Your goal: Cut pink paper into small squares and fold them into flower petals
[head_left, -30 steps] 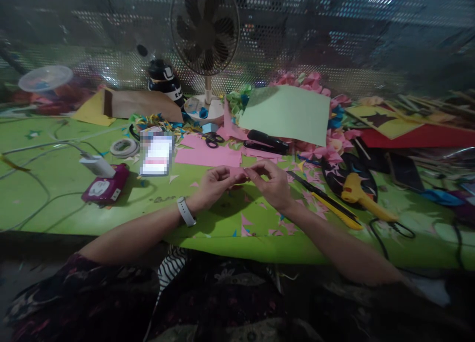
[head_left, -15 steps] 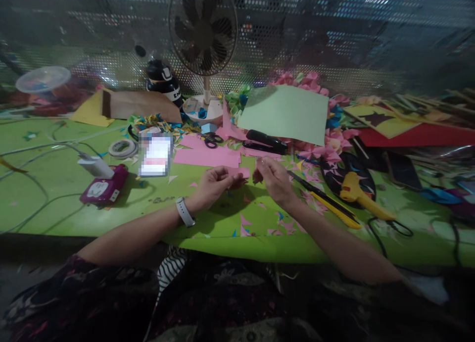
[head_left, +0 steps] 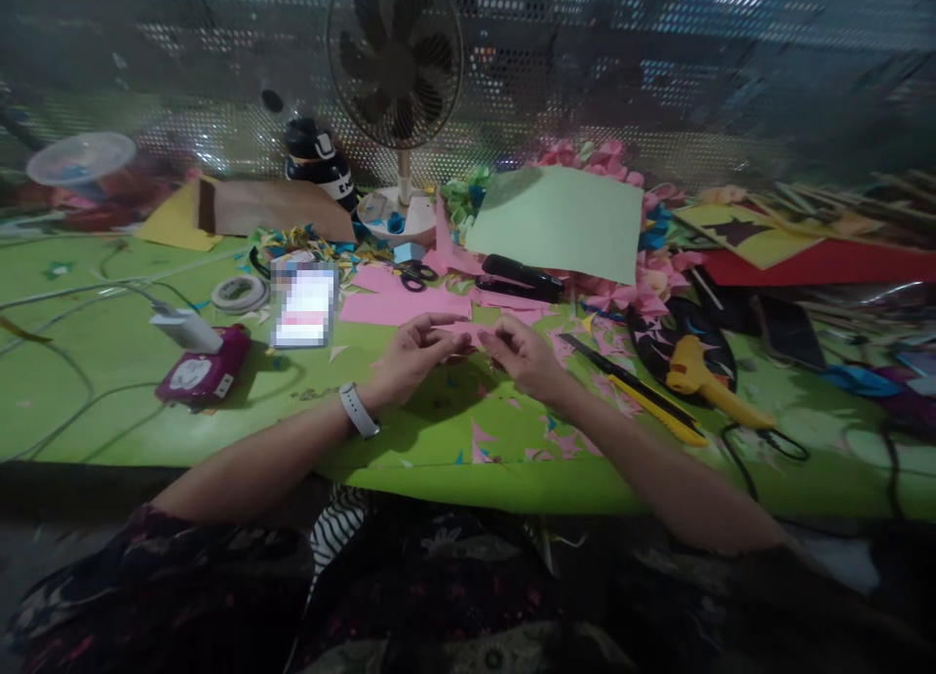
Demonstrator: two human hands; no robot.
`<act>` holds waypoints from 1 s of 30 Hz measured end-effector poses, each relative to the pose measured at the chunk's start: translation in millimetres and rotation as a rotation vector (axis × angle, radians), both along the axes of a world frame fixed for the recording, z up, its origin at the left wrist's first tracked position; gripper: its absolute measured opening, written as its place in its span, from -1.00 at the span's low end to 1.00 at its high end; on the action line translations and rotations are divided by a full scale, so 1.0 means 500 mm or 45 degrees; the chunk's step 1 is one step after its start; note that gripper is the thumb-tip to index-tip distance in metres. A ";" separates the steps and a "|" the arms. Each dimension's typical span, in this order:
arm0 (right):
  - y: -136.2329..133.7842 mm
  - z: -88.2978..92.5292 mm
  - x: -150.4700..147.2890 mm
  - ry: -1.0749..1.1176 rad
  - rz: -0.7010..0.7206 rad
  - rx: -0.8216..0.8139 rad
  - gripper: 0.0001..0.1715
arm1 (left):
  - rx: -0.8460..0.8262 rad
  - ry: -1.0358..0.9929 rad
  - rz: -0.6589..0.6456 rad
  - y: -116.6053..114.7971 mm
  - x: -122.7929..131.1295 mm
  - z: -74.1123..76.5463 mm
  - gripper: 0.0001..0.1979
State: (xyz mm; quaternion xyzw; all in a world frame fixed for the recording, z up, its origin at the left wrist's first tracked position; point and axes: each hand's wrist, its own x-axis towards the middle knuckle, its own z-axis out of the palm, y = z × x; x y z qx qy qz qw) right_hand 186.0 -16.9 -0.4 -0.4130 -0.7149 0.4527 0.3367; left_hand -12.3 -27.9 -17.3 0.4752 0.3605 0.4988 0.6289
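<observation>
Between my two hands is a small piece of pink paper point(head_left: 468, 331), held above the green table point(head_left: 424, 430). My left hand point(head_left: 420, 357), with a white watch point(head_left: 358, 411) on the wrist, pinches its left side between thumb and fingers. At its right end my right hand point(head_left: 523, 357) is closed on the same paper. Just beyond lie pink paper strips point(head_left: 402, 305), scissors point(head_left: 416, 274) and a black stapler point(head_left: 521, 279). Small pink scraps point(head_left: 563, 440) are scattered near my right forearm.
To the right are a yellow cutter knife point(head_left: 650, 406) and a yellow glue gun point(head_left: 709, 386). On the left sit a phone point(head_left: 303, 308), a tape roll point(head_left: 240, 294) and a purple power socket point(head_left: 205, 367) with cables. A fan point(head_left: 395, 64) stands behind, beside a pale green sheet point(head_left: 560, 223).
My right hand has moved left and in to the pink paper, closing the gap between the hands. Both hands now hold it. The view has shifted slightly.
</observation>
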 end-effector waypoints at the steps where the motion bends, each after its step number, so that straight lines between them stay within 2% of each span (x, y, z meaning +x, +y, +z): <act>1: 0.001 0.001 0.002 0.023 -0.003 -0.025 -0.50 | 0.015 0.003 0.002 0.001 -0.001 0.002 -0.53; 7: -0.001 0.011 0.004 0.083 0.118 -0.184 -0.61 | 0.163 0.080 0.057 0.000 0.001 0.000 -0.55; 16: 0.021 0.024 0.027 0.035 0.045 -0.194 -0.85 | 0.166 0.148 0.165 0.019 -0.019 0.016 -0.51; 22: 0.021 0.021 0.022 0.006 0.046 -0.202 -0.74 | 0.156 0.194 0.082 0.013 -0.015 0.016 -0.51; 26: 0.018 0.009 0.014 0.017 0.073 -0.196 -0.66 | 0.164 0.202 -0.019 0.008 -0.009 0.013 -0.42; 30: 0.015 0.004 0.009 0.056 0.092 -0.160 -0.56 | 0.189 0.190 -0.018 0.012 -0.013 0.014 -0.44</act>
